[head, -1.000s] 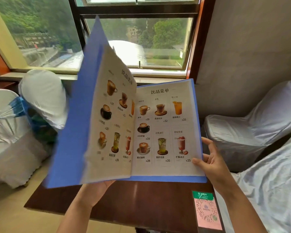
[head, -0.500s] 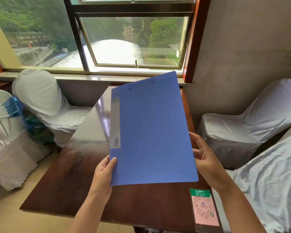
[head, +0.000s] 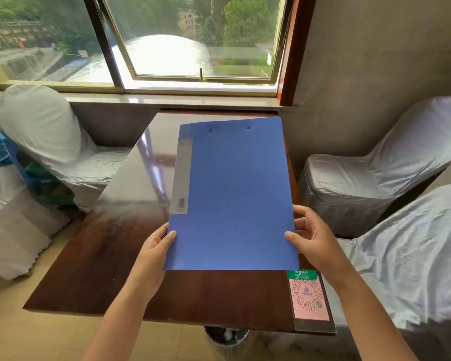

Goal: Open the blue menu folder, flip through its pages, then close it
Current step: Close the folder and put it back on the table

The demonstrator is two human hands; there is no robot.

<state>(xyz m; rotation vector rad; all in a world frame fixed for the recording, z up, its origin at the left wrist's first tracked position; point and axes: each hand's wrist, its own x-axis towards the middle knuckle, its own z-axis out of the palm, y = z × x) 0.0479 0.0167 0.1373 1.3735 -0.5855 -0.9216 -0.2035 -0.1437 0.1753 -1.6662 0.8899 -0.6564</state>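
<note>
The dark wooden table [head: 94,269] carries the closed blue menu folder [head: 232,199], right of centre, its far edge toward the window. The left hand [head: 154,256] pinches its near-left corner; the right hand [head: 314,241] grips its near-right edge. A careless release could slide it onto the QR-code card [head: 309,299] — or off the right side.

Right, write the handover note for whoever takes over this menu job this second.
Left hand: grips the blue menu folder at its lower left edge, thumb on the cover.
Right hand: grips the lower right edge.
Folder: shut, cover up, above the wooden table, near corner over the QR code card.
Done: folder is closed.
Left: nothing required; probably set it flat and let go.
</note>
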